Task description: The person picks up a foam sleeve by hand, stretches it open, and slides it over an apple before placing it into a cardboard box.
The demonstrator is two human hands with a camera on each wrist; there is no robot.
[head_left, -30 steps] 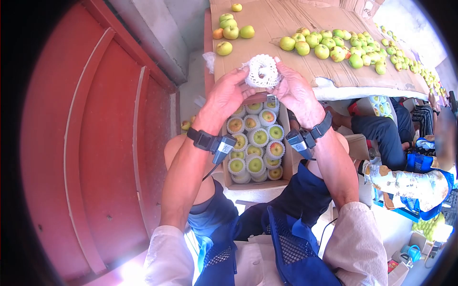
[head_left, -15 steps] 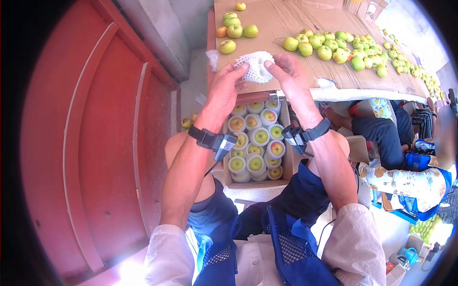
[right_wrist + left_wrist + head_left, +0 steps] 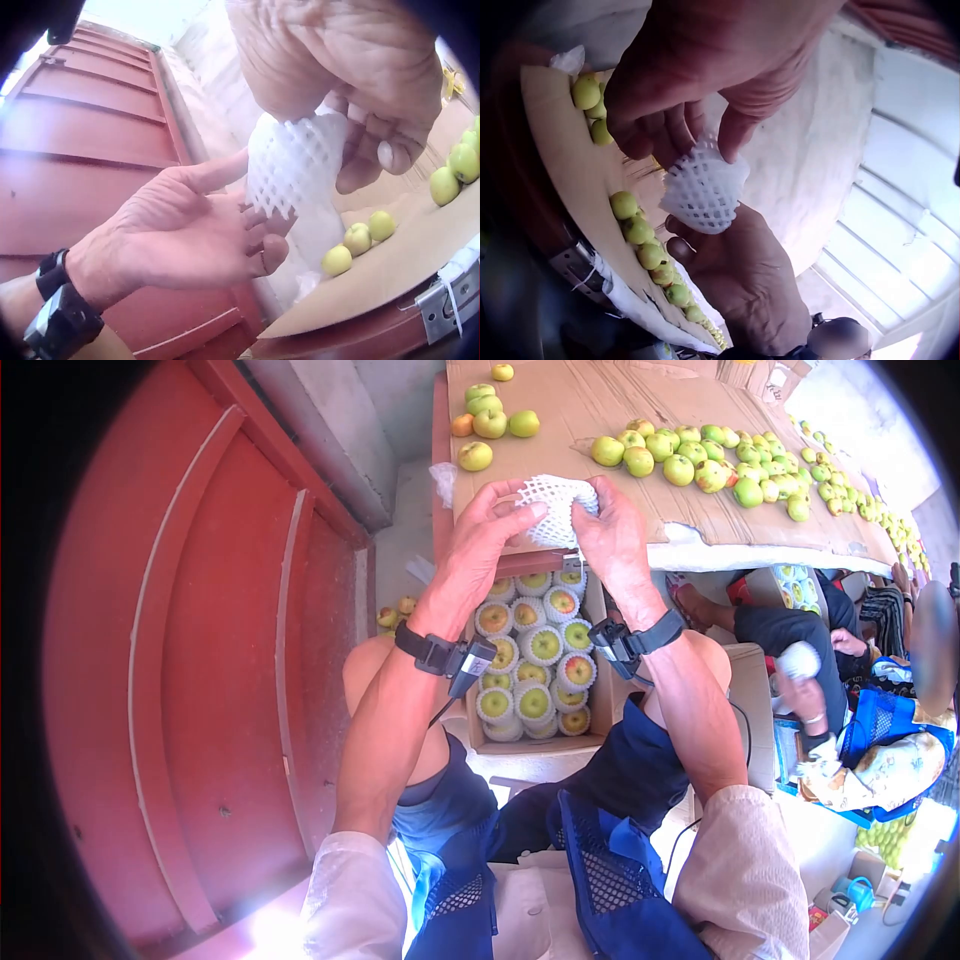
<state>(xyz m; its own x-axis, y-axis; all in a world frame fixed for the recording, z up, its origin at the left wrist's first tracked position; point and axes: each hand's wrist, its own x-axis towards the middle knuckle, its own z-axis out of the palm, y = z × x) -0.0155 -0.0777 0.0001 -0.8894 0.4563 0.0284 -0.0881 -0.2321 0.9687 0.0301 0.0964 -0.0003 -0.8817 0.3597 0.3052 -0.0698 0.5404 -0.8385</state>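
Both hands hold a white foam net sleeve [image 3: 552, 510] above the near edge of the cardboard-covered table. My left hand [image 3: 485, 540] pinches its left side between thumb and fingers; in the right wrist view that thumb lies along the jagged mesh edge [image 3: 274, 202]. On the other side, my right hand [image 3: 615, 540] grips the sleeve, its thumb bent over the rim and its fingers behind. Below the hands, a cardboard box [image 3: 540, 746] holds several apples [image 3: 543, 647], each in a white foam sleeve.
Loose green apples [image 3: 678, 470] spread over the cardboard tabletop [image 3: 560, 420], with a smaller group [image 3: 489, 424] at its left. A red metal door [image 3: 220, 660] stands to the left. Another person [image 3: 880, 750] sits at the right, holding a white round thing [image 3: 798, 660].
The foam sleeve, a thick folded ring a second ago, is now drawn out with its mesh edge toward my left hand. The other person's hand has come into view with a white round thing.
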